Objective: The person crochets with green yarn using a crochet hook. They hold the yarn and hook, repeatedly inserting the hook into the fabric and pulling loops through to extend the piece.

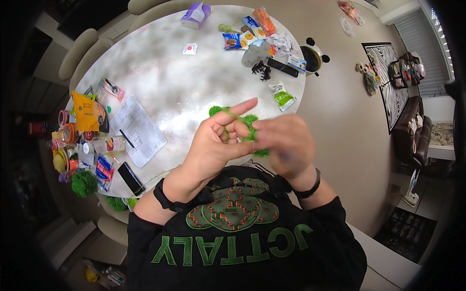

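Observation:
A fuzzy green yarn piece (250, 123) is held between my hands above the table's near edge. My left hand (225, 140) grips it with thumb and bent fingers, a green strand running over the raised index finger. My right hand (291, 143), blurred, is at the right side of the piece; its fingertips meet the left thumb tip, and whether they pinch the yarn cannot be told. A thin green strand trails past my left wrist towards a smartphone (131, 178). A green yarn ball (84, 183) lies at the table's left edge.
The white table (156, 69) bears a gridded paper (138, 131) with a pen (127, 139), a bottle (105, 144) and a yellow pouch (88, 112) at left. Snack packets (232, 41), a remote control (282, 67) and a black claw clip (261, 70) lie at far right.

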